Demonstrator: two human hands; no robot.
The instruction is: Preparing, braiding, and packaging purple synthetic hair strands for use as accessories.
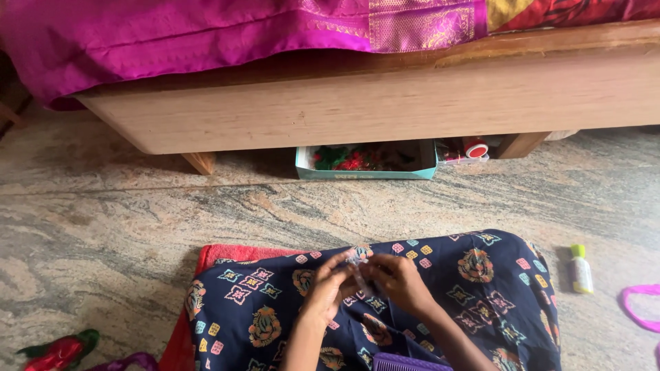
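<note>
While both hands' fingers (344,264) pinch a small clear item (359,275), speckled stone floor (103,220) spreads below a wooden bed (385,103).

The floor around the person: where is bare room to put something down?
The widest bare patch is the stone floor between the wooden bed frame and the patterned lap cloth. It is tighter at right by the small bottle, and crowded under the bed around the teal box.
</note>
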